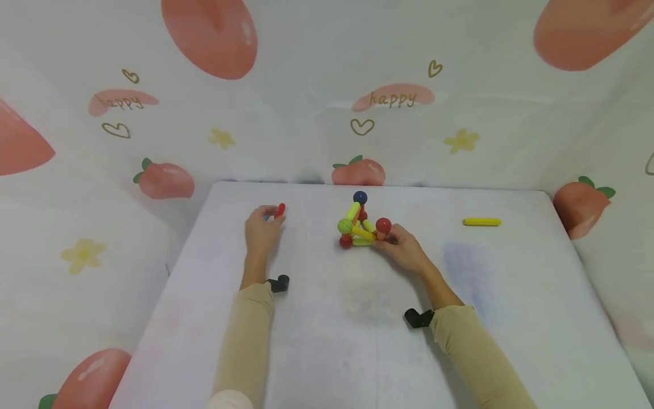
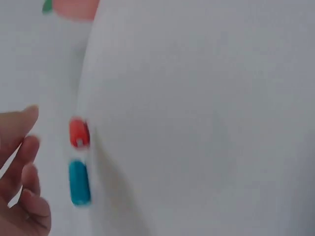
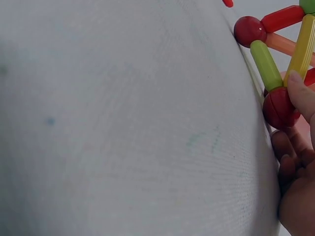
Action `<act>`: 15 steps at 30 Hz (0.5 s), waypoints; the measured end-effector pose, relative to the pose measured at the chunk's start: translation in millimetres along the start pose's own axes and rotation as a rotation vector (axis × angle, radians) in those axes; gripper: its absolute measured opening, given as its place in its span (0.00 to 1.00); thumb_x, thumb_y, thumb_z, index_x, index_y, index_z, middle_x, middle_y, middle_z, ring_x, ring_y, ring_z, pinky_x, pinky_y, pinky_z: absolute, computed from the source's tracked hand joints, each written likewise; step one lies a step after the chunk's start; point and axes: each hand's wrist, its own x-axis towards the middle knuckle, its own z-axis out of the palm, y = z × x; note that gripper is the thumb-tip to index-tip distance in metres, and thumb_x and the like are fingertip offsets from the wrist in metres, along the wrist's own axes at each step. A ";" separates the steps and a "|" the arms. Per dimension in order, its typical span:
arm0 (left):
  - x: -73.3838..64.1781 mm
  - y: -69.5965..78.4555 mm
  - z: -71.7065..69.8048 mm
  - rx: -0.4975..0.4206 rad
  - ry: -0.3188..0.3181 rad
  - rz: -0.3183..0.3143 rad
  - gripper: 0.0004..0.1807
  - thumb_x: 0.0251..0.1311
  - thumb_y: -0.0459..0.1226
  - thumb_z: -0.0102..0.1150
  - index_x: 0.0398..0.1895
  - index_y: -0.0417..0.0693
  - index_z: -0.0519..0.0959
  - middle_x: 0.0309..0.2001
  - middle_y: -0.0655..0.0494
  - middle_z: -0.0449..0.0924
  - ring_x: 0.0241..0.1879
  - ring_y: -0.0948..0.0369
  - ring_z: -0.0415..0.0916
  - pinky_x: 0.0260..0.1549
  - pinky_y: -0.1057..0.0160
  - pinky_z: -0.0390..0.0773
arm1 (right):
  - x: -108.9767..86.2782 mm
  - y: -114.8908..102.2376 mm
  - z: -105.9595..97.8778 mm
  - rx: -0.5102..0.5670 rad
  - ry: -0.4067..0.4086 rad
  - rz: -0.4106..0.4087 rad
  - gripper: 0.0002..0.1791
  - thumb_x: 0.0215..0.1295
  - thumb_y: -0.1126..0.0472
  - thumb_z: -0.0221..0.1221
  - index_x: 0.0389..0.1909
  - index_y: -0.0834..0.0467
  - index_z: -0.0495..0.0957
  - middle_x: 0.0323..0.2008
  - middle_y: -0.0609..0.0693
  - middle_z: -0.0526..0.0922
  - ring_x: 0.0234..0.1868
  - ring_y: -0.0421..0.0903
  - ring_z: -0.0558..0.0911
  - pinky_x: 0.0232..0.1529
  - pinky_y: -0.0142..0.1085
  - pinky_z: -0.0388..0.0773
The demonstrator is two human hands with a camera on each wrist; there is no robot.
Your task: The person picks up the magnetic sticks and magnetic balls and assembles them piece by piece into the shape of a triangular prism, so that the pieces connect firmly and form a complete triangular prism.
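Note:
In the head view my left hand (image 1: 263,233) reaches over the table's far left part, its fingertips beside a short red rod (image 1: 280,211). The left wrist view shows the fingers loosely bent, apart from the red rod (image 2: 79,132) and from a teal rod (image 2: 79,183) in line with it. My right hand (image 1: 405,250) holds the near right corner of a ball-and-stick frame made of coloured rods. Its thumb presses at a yellow rod (image 3: 301,51) by a red ball (image 3: 280,108). On the frame a blue ball (image 1: 360,197) stands highest, and a green ball (image 1: 344,225) sits to the left.
A lone yellow rod (image 1: 482,222) lies at the far right of the white table (image 1: 327,341). Behind the table hangs a white cloth (image 1: 296,74) printed with peaches. Black wrist cameras sit on both forearms, at the left (image 1: 278,284) and right.

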 end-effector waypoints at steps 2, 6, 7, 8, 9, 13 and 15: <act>9.2 -13.6 -11.4 -0.009 0.077 -0.043 0.20 0.66 0.42 0.64 0.59 0.47 0.80 0.59 0.47 0.80 0.63 0.47 0.73 0.64 0.46 0.72 | 0.7 0.7 0.4 -0.005 0.001 0.000 0.10 0.66 0.54 0.68 0.43 0.53 0.80 0.48 0.54 0.78 0.52 0.51 0.77 0.58 0.44 0.73; 15.7 -27.0 -25.2 0.010 0.063 -0.145 0.23 0.68 0.44 0.62 0.63 0.46 0.78 0.62 0.44 0.76 0.66 0.46 0.70 0.67 0.45 0.70 | 1.7 -1.0 0.3 -0.006 0.002 0.015 0.10 0.66 0.54 0.68 0.42 0.53 0.80 0.48 0.53 0.78 0.52 0.51 0.77 0.60 0.45 0.73; 16.8 -29.0 -27.1 0.022 0.041 -0.162 0.24 0.68 0.45 0.62 0.64 0.46 0.78 0.63 0.43 0.76 0.66 0.46 0.70 0.67 0.45 0.70 | 1.9 -1.5 0.3 -0.005 0.002 0.018 0.10 0.66 0.54 0.68 0.42 0.53 0.79 0.48 0.53 0.78 0.53 0.51 0.77 0.60 0.46 0.73; 17.7 -30.9 -28.4 0.037 0.019 -0.174 0.24 0.69 0.45 0.61 0.64 0.46 0.78 0.63 0.43 0.76 0.66 0.46 0.70 0.67 0.45 0.70 | 2.1 -2.2 0.5 0.002 0.002 0.021 0.10 0.66 0.54 0.68 0.41 0.53 0.79 0.48 0.53 0.78 0.53 0.51 0.78 0.61 0.47 0.73; 18.9 -32.6 -29.1 0.055 0.007 -0.177 0.24 0.69 0.45 0.61 0.64 0.45 0.78 0.63 0.42 0.76 0.66 0.45 0.71 0.67 0.45 0.70 | 2.5 -2.4 0.7 0.001 0.002 0.021 0.10 0.66 0.54 0.68 0.42 0.53 0.79 0.48 0.53 0.77 0.53 0.51 0.77 0.61 0.47 0.73; 21.8 -38.8 -29.1 0.130 0.001 -0.155 0.21 0.70 0.42 0.61 0.61 0.44 0.80 0.57 0.42 0.80 0.60 0.46 0.75 0.61 0.46 0.73 | 2.6 -1.5 1.6 -0.014 0.003 0.012 0.10 0.67 0.54 0.67 0.41 0.53 0.79 0.48 0.53 0.77 0.52 0.51 0.77 0.59 0.45 0.73; 20.5 -37.4 -28.8 0.155 0.024 -0.124 0.19 0.70 0.42 0.60 0.60 0.44 0.81 0.55 0.43 0.82 0.57 0.46 0.76 0.58 0.47 0.74 | 2.1 0.0 1.7 -0.035 0.003 0.011 0.10 0.67 0.53 0.68 0.41 0.53 0.79 0.47 0.53 0.77 0.51 0.50 0.77 0.57 0.43 0.73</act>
